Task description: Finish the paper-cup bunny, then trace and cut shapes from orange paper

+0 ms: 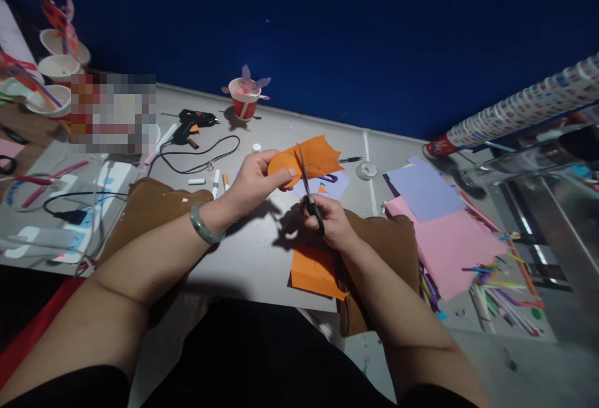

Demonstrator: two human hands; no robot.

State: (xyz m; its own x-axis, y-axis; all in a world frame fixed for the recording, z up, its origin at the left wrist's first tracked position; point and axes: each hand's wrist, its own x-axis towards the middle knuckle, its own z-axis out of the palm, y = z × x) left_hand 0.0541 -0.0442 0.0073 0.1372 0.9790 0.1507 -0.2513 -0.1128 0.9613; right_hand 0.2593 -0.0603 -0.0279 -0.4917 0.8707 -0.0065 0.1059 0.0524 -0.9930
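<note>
My left hand (pixel 256 184) pinches a piece of orange paper (pixel 319 153) between thumb and fingers, above the middle of the table. A rounded shape stands out at the paper's left end, and a drawn outline shows on its right part. My right hand (pixel 331 221) is closed round the black handles of a pair of scissors (pixel 314 207). Its blades point up and away from me, lying across the orange paper beside my left thumb. Below my right hand, another orange sheet (pixel 314 272) lies near the table's front edge.
A glue gun (pixel 191 125) with its cord lies at the back left, near a decorated paper cup (pixel 244 101). Markers (pixel 216 182) lie beyond my left forearm. Purple (pixel 425 191) and pink sheets (pixel 456 249) are stacked right. Brown cushions (pixel 152 211) lie under both forearms. A power strip (pixel 100 211) is left.
</note>
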